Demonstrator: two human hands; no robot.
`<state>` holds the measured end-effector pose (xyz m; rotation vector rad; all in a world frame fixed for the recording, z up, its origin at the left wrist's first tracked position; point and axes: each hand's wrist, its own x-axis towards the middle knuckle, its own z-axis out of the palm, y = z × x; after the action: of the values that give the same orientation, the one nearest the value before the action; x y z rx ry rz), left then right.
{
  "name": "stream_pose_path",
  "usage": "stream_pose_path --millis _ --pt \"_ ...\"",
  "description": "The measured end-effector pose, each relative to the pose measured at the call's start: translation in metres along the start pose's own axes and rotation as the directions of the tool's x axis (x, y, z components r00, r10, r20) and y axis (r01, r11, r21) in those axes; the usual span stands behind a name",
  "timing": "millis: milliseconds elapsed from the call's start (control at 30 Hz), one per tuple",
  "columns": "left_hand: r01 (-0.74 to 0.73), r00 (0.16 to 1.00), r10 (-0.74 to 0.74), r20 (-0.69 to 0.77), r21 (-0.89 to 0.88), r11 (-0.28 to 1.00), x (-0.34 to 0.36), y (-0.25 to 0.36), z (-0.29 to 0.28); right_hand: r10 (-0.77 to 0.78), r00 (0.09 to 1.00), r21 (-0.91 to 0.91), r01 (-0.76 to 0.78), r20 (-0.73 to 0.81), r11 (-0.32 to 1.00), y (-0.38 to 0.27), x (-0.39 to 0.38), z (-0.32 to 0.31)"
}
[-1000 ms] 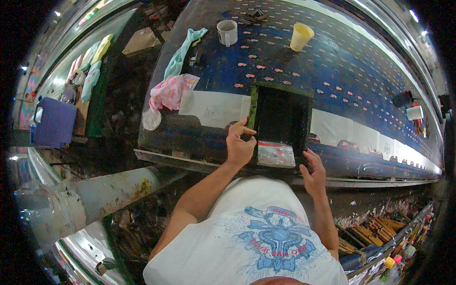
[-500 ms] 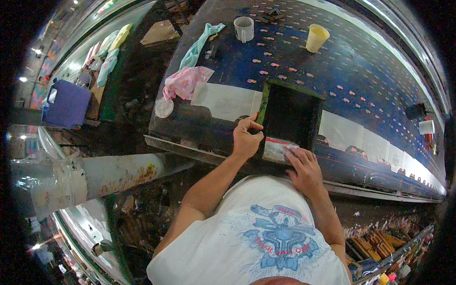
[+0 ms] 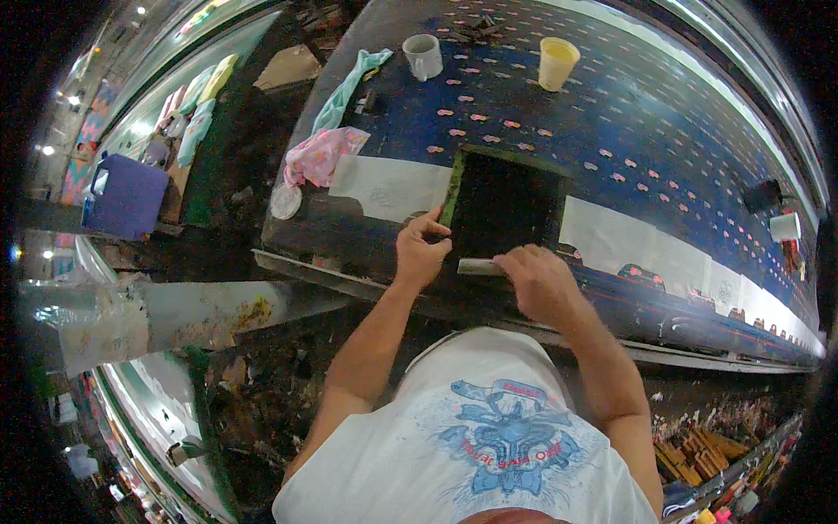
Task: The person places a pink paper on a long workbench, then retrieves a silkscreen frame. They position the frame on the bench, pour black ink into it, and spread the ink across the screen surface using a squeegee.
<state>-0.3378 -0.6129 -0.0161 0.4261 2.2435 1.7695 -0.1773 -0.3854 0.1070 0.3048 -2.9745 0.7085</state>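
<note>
A dark screen-printing frame (image 3: pixel 451 194) with green-stained edges lies on the long printing table. My left hand (image 3: pixel 421 253) is closed on its left edge, near the lower corner, with thumb and fingers pinched together. In my right hand (image 3: pixel 543 281) is a squeegee (image 3: pixel 479 266), a pale flat strip held level over the near part of the frame. My right fingers wrap its right end and hide that part. Left of the frame lies a white printed sheet (image 3: pixel 384 189); more white pieces (image 3: pixel 602 234) run along the right side.
Farther back stand a white mug (image 3: pixel 422 59) and a yellow cup (image 3: pixel 557 65). A pink patterned cloth (image 3: pixel 321 157), a teal cloth (image 3: pixel 349 92) and a round white lid (image 3: pixel 285 202) lie at the left. A thick pipe (image 3: pixel 209 319) crosses at left, near a purple container (image 3: pixel 127 196).
The squeegee has come up from the frame's near end, and my right hand has turned over it, elbow farther out. My left hand keeps its hold on the frame. The view has shifted slightly.
</note>
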Motion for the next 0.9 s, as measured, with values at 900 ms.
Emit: stream_pose_path --millis 900 --pt "-0.174 0.985 0.174 0.021 0.032 0.984 -0.005 0.002 -0.001 0.135 0.978 -0.129 -0.157 -0.162 0.979 -0.033 0.005 0.039"
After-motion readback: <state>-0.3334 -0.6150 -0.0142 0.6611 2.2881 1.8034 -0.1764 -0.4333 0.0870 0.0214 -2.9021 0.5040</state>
